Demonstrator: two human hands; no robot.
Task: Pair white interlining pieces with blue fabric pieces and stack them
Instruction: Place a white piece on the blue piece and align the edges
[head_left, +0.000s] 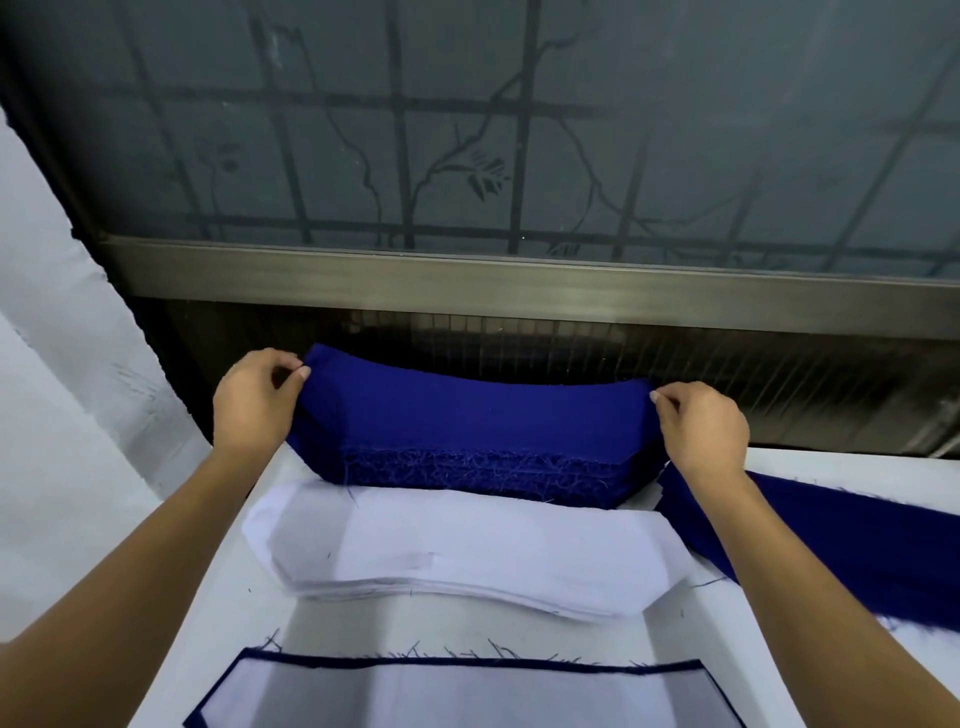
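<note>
A thick stack of blue fabric pieces lies at the far edge of the table. Its top blue piece is lifted at both ends. My left hand pinches the left end and my right hand pinches the right end. In front of the blue stack sits a stack of white interlining pieces. Nearest me lies a paired piece, white interlining on top of blue fabric whose dark edge shows around it.
The white table runs up to a metal window sill with frosted glass behind it. More blue fabric is spread at the right. White cloth hangs at the left.
</note>
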